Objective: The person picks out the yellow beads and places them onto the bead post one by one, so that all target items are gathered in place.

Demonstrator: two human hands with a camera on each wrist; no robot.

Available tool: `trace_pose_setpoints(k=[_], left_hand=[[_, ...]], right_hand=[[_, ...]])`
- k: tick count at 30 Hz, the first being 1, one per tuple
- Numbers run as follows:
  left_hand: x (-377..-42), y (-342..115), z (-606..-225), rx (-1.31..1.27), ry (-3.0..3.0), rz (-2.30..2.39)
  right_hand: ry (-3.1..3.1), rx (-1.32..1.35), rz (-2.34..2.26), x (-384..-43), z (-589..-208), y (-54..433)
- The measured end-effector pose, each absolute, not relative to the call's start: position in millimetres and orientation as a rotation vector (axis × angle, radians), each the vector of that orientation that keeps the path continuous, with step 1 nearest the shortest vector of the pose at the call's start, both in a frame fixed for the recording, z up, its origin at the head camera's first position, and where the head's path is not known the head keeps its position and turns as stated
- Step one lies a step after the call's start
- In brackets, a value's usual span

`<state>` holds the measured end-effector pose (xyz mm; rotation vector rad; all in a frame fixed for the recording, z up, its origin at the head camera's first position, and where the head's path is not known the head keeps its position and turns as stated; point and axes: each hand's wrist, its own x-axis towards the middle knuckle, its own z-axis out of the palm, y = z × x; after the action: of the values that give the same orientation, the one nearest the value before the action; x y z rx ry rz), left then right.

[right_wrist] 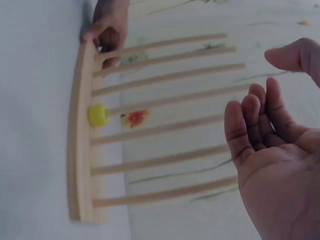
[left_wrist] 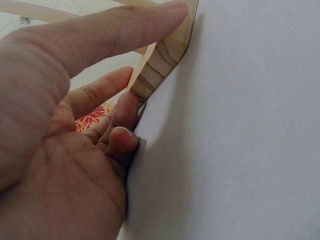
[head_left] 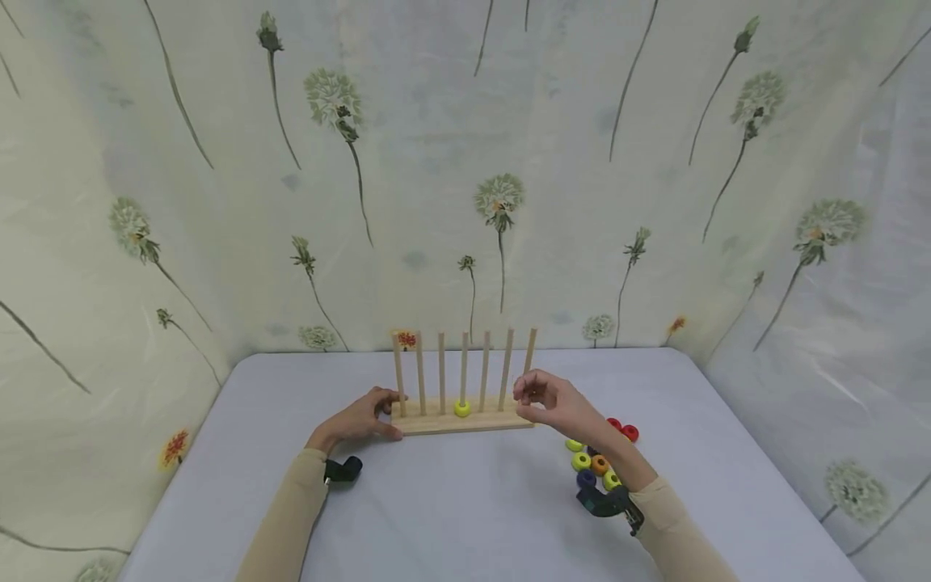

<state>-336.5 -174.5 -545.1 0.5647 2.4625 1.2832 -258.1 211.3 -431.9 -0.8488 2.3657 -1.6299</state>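
A wooden peg rack [head_left: 465,422] stands on the table, a long flat base with a row of several upright pegs. One yellow ring [head_left: 462,409] sits at the bottom of the middle peg. My left hand [head_left: 361,418] grips the left end of the base, thumb on the near side and fingers behind; the left wrist view shows the thumb lying across the base's end [left_wrist: 159,65]. Up by the right-end pegs, my right hand [head_left: 556,402] is raised with loosely bent fingers. The right wrist view shows its thumb and fingers [right_wrist: 237,130] apart, nothing between them.
Loose rings lie in a group on the right, partly under my right forearm: a yellow ring [head_left: 581,461], an orange ring [head_left: 600,465], a dark blue ring [head_left: 586,478] and a red ring [head_left: 630,433] among them. A flower-print curtain [head_left: 436,202] hangs behind the white table [head_left: 451,517].
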Motion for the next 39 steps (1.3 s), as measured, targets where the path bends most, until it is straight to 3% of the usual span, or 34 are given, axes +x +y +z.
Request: trace_pose_setpoints(k=[6,20,26,39], left_hand=[[-334,-173,-542,0.556,2.468,1.298],[-336,-173,-545,0.519,2.462,1.281],[-337,-173,-546,0.499,2.475,1.272],[-336,-172,-545,0.504,2.468,1.285]], right_hand=[[2.339,-0.844,-1.517,-245,-465,264],[2.449,-0.455,-1.353,-216,-504,370],[2.436,-0.254,-1.304,-215,-525,388],[2.532,-0.186,-1.140,-214,-539,382]])
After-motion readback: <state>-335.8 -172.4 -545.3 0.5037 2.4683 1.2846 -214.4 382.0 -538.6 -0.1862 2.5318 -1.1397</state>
